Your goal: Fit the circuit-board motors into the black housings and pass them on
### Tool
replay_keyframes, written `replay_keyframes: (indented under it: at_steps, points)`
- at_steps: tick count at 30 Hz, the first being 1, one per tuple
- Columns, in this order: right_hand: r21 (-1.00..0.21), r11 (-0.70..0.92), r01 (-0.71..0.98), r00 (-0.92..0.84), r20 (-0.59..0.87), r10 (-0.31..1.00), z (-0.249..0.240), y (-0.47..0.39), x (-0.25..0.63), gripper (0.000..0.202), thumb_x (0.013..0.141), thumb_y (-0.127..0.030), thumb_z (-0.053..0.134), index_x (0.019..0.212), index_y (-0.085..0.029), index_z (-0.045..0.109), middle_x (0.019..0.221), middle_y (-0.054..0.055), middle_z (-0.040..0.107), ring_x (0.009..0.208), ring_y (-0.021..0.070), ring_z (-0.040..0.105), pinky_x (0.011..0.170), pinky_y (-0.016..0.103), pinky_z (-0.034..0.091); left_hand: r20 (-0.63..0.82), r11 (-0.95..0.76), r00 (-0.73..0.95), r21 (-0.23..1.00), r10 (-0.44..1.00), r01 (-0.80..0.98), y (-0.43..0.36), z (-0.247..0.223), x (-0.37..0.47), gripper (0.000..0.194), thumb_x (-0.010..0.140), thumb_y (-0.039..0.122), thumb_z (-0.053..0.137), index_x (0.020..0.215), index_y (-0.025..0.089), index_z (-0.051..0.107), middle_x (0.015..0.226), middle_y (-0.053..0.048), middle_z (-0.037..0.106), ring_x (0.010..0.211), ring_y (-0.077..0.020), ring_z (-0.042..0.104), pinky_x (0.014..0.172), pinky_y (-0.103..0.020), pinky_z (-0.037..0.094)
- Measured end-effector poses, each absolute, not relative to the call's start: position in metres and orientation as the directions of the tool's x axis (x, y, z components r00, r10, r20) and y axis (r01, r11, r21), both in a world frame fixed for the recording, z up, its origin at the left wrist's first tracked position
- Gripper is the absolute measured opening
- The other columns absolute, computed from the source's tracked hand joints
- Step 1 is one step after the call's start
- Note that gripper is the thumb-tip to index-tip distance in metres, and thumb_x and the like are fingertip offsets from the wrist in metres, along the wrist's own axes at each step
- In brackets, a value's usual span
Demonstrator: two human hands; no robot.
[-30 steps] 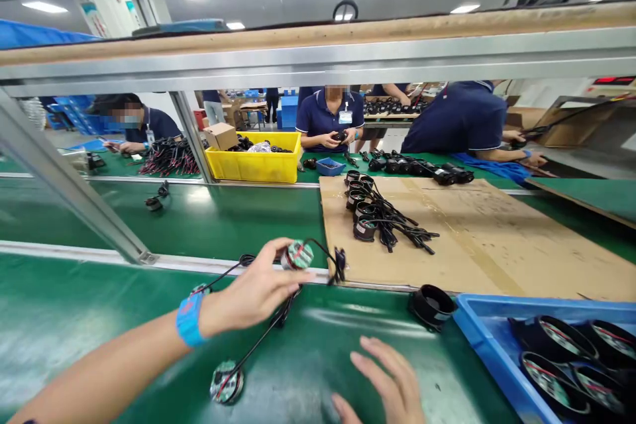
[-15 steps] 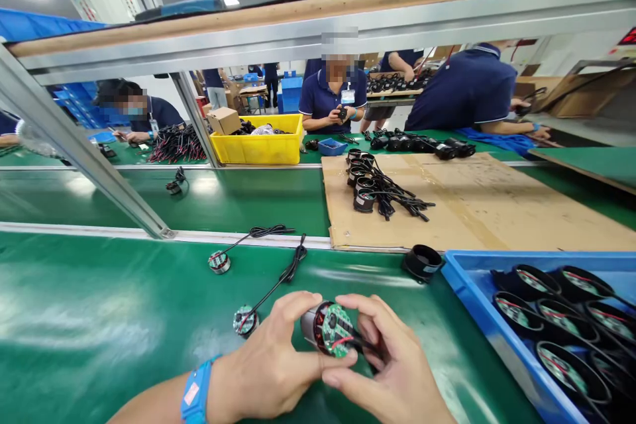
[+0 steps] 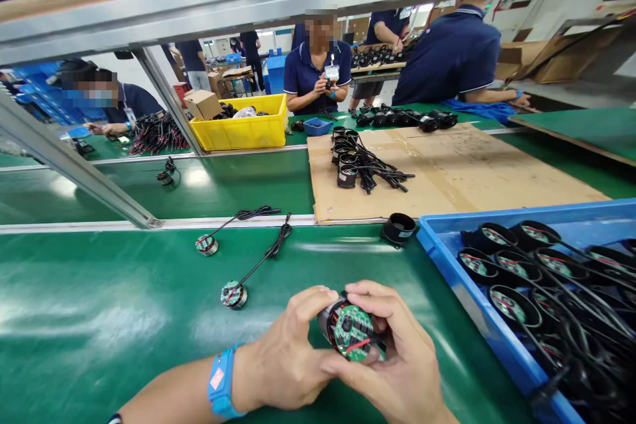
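Observation:
Both hands hold one small electric motor (image 3: pixel 352 331) with a green round circuit board facing me and a red wire on it. My left hand (image 3: pixel 285 351) grips its metal side from the left, thumb below. My right hand (image 3: pixel 397 351) closes round its right edge, fingers on top and thumb underneath; the start of the cable is partly hidden there. On my left wrist is a blue strap (image 3: pixel 222 383). To the left on the green bench lie a similar motor (image 3: pixel 233 294) and another one (image 3: pixel 207 245), each with a black bundled cable.
At the right a blue tray (image 3: pixel 462 318) holds many black housings with boards and cables. An empty-looking black ring housing (image 3: pixel 399 230) stands beside it. Ahead are a cardboard sheet (image 3: pixel 447 172) with cabled housings, a yellow bin (image 3: pixel 243 134), and co-workers. A metal beam (image 3: pixel 278 3) crosses above.
The view has tilted down and shifted right, showing more of the blue tray. The motor has turned so its board faces me more, and my right fingers wrap closer round it.

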State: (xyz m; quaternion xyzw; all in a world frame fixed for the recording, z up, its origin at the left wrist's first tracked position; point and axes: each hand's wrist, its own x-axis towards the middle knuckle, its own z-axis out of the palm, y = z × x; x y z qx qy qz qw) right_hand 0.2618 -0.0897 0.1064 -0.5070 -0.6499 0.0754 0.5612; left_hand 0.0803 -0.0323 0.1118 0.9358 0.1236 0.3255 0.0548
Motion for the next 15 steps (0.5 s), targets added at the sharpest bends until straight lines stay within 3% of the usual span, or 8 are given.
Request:
replay_keyframes:
  at_steps: [4,7,9,12,15]
  points:
    - [-0.676,0.46,0.575,0.203,0.663,0.721,0.103,-0.1,0.274,0.048,0.078,-0.046,0.081,0.113,-0.022,0.061,0.104,0.011,0.069,0.095,0.0241,0.069,0.074,0.035,0.06,0.588,-0.961,0.766,0.232,0.26,0.148,-0.037,0.109,0.095,0.029,0.082,0.014,0.062,0.109,0.022,0.068,0.143,-0.015,0.03,0.132,-0.0322,0.042,0.106,-0.046,0.05]
    - [-0.706,0.436,0.558,0.276,0.653,0.705,0.1,-0.111,0.29,0.045,0.077,-0.04,0.083,0.113,-0.023,0.061,0.104,0.01,0.07,0.095,0.0244,0.069,0.077,0.037,0.061,0.624,-0.926,0.741,0.378,0.247,-0.01,-0.03,0.1,0.106,0.012,0.081,0.022,0.06,0.088,0.02,0.07,0.145,-0.013,0.036,0.127,-0.0325,0.048,0.104,-0.047,0.05]
    - [-0.743,0.398,0.538,0.36,0.629,0.689,0.099,-0.122,0.303,0.043,0.078,-0.04,0.082,0.112,-0.023,0.062,0.104,0.01,0.069,0.098,0.0254,0.069,0.078,0.038,0.061,0.639,-0.857,0.686,0.513,0.349,-0.043,-0.016,0.09,0.12,0.02,0.089,0.027,0.053,0.081,0.019,0.07,0.14,-0.012,0.044,0.124,-0.031,0.051,0.103,-0.046,0.05]
    - [-0.798,0.324,0.508,0.466,0.571,0.676,0.099,-0.141,0.316,0.041,0.078,-0.039,0.083,0.111,-0.024,0.064,0.106,0.012,0.068,0.099,0.0274,0.069,0.065,0.033,0.061,0.498,-0.679,0.579,0.722,0.645,0.136,0.018,0.071,0.16,0.024,0.097,0.035,0.051,0.107,0.022,0.069,0.131,-0.012,0.051,0.122,-0.0273,0.053,0.105,-0.045,0.048]
    - [-0.841,0.245,0.483,0.565,0.513,0.646,0.101,-0.16,0.321,0.038,0.08,-0.04,0.081,0.11,-0.024,0.065,0.109,0.015,0.066,0.097,0.028,0.068,0.046,0.025,0.053,0.351,-0.565,0.566,0.783,0.746,0.259,0.059,0.05,0.219,0.065,0.086,0.048,0.073,0.139,0.022,0.048,0.138,-0.014,0.05,0.131,-0.0294,0.049,0.113,-0.047,0.042]
